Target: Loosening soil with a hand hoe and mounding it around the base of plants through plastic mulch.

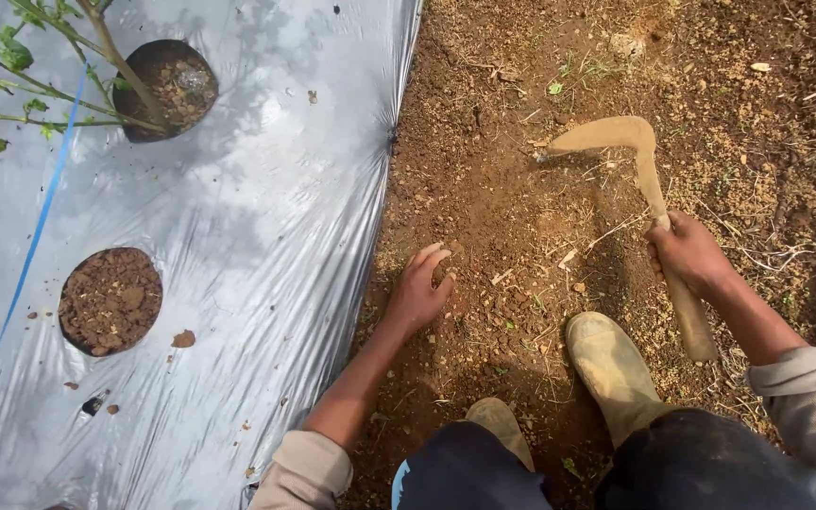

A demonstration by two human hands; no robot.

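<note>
- Right hand [687,250], right of centre, fingers wrapped tight round the sickle [649,179] handle; blade tip on the soil [493,142] above.
- Left hand [419,288], centre, fingers loosely spread, touching dirt beside the plastic sheet [266,217].
- Boots [611,364] at bottom.

Plastic sheet [266,236] lies left of soil furrow [540,208]; sickle [649,179] right
</note>
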